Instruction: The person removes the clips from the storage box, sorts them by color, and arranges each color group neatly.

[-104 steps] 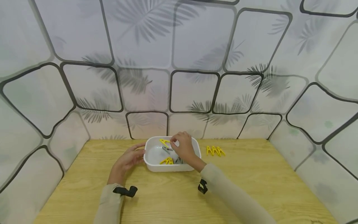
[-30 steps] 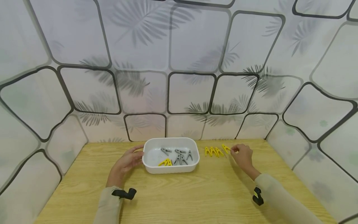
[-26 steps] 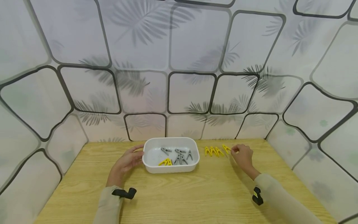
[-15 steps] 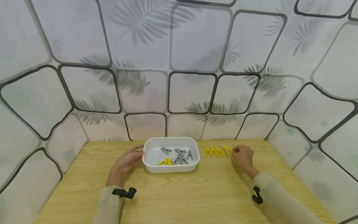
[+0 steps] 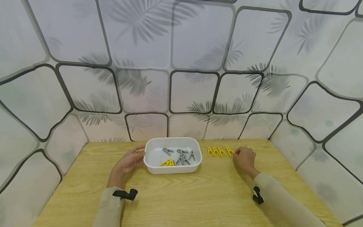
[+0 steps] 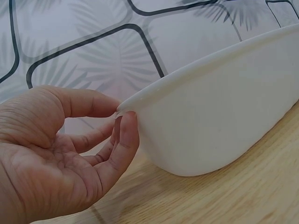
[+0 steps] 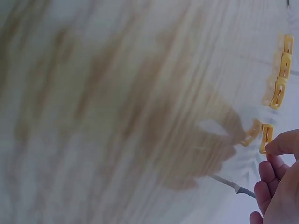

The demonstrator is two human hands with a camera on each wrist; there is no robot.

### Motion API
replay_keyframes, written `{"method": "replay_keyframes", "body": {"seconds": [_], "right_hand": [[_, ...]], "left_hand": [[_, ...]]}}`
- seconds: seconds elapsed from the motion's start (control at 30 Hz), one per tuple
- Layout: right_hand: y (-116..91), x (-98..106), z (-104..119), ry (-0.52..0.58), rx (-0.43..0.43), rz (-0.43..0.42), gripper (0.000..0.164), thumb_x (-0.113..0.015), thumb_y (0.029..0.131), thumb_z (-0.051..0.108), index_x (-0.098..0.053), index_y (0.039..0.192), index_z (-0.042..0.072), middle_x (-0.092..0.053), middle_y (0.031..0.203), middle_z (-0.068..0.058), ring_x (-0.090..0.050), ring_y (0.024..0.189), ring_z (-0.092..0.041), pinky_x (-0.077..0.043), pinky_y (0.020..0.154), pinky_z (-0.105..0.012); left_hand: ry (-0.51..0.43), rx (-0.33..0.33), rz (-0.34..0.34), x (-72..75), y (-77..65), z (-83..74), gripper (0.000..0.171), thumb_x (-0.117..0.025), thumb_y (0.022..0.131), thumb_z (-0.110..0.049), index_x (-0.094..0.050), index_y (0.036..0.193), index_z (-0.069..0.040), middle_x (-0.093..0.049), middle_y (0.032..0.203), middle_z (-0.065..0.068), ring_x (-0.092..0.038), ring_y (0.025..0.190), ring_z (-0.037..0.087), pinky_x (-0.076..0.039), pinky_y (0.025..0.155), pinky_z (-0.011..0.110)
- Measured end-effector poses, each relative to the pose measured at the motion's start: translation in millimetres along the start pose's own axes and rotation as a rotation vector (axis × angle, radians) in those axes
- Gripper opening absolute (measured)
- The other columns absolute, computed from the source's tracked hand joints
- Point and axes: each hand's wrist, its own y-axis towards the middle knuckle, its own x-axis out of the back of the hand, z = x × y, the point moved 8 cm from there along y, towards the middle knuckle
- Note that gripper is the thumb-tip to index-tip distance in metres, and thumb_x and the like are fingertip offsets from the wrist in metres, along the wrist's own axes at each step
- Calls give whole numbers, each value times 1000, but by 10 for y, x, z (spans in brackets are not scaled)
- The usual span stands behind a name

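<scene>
A wooden table (image 5: 195,197) carried a white tub (image 5: 173,170), and the left hand (image 5: 130,162), its fingers apart and loosely bent, touched the tub's left end with the fingertips, while the right hand (image 5: 245,159), well to the tub's right, pinched between thumb and fingertip a yellow clip (image 5: 229,150) that stuck out on the hand's left. Between that clip and the tub ran a row of three more yellow clips (image 5: 215,149), side by side. Inside the tub, grey clips (image 5: 182,151) lay scattered over the middle and right, with a yellow pair (image 5: 171,162) together by the near wall.
</scene>
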Motion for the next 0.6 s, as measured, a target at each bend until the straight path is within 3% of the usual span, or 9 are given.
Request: {"method": "replay_keyframes", "body": {"seconds": [0.23,0.6], "right_hand": [[10,-29,-8,-23,-25,26,16,-60,88,10,-73,85,1,-72,89,-19,-59,88,-43,-40,84,-62],[-8,-63,26,4,4,22,15,-61,90,12,-71,85,2,-71,88,-17,-59,88,-41,-39,84,-63]], "left_hand": [[4,2,16,-8,-1,-1,60,-53,104,-5,-25,156,5,-70,110,-4,-68,95,7,-57,81,23],[-6,5,-6,11,0,5,57,-53,104,-3,-29,155,3,-70,110,-5,-68,95,7,-58,81,23]]}}
